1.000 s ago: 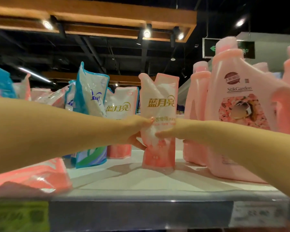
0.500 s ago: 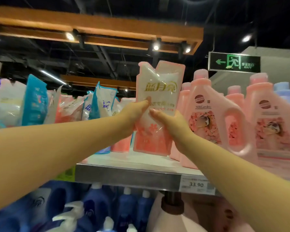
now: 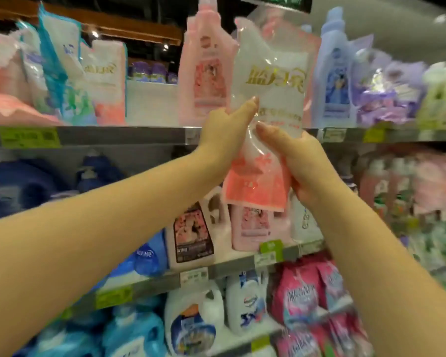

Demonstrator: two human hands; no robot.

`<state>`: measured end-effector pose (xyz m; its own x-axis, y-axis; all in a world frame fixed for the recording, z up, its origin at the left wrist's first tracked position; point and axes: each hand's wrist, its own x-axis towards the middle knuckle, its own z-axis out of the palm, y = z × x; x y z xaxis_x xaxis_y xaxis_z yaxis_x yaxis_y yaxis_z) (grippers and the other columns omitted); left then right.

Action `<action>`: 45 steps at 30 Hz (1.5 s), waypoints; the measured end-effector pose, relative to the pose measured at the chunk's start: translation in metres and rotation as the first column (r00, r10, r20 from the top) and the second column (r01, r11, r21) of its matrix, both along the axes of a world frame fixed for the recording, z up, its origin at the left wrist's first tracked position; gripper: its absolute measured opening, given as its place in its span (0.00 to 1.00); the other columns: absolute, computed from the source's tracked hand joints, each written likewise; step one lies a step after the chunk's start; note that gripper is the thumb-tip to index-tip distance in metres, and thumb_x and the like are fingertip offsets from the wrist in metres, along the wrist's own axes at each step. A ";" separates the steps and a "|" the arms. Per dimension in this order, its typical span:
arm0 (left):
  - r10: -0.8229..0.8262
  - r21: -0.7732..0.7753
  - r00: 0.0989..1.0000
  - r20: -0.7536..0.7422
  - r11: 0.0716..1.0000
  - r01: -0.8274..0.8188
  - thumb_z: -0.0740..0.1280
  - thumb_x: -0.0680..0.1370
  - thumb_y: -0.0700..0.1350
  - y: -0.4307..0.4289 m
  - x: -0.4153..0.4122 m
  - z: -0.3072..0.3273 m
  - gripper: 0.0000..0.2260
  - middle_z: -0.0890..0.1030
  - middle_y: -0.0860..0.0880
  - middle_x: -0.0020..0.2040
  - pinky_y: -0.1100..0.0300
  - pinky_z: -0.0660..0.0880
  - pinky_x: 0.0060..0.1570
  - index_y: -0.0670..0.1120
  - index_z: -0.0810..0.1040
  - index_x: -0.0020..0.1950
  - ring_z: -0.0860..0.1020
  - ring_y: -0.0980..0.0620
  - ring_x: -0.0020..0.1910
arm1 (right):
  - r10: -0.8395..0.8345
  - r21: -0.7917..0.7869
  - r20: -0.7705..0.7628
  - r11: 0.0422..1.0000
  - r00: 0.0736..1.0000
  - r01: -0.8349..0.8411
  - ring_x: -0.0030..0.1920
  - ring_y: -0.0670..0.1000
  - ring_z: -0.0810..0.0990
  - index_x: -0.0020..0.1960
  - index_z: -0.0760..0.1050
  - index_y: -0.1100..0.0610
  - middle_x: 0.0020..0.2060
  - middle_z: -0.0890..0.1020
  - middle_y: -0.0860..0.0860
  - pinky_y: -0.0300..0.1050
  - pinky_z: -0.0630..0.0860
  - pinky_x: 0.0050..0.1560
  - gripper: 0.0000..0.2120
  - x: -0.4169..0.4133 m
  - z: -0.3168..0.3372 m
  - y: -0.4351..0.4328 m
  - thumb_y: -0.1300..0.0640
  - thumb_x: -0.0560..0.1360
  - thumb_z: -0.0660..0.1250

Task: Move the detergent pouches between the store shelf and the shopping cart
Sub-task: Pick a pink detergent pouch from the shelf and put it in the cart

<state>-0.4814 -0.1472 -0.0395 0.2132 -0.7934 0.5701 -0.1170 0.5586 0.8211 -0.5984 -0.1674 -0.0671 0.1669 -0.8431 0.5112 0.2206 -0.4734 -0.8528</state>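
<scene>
A white and pink detergent pouch (image 3: 271, 104) with gold lettering is held upright in the air in front of the shelves. My left hand (image 3: 224, 135) grips its left edge with the thumb on the front. My right hand (image 3: 296, 163) grips its lower right side, thumb across the front. More pouches (image 3: 106, 81), pink, white and blue, stand on the top shelf (image 3: 113, 135) at the left. No shopping cart is in view.
Pink bottles (image 3: 204, 73) and a lilac bottle (image 3: 337, 73) stand on the top shelf behind the pouch. Lower shelves (image 3: 216, 269) hold blue, white and pink detergent bottles and magenta bags (image 3: 301, 297). Price tags line the shelf edges.
Both hands have lifted the pouch off the top shelf and drawn it back towards me. The view has dropped, so lower shelves now show.
</scene>
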 end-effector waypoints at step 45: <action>-0.759 0.987 0.634 -0.151 -0.149 0.056 0.65 0.72 0.53 0.084 -0.590 -0.647 0.16 0.81 0.45 0.54 0.48 0.74 0.59 0.47 0.78 0.55 0.79 0.46 0.53 | -0.676 0.813 -0.581 -0.514 0.453 0.276 0.52 0.56 0.78 0.67 0.64 0.59 0.58 0.78 0.55 0.50 0.76 0.54 0.28 -0.506 -0.604 0.186 0.52 0.72 0.70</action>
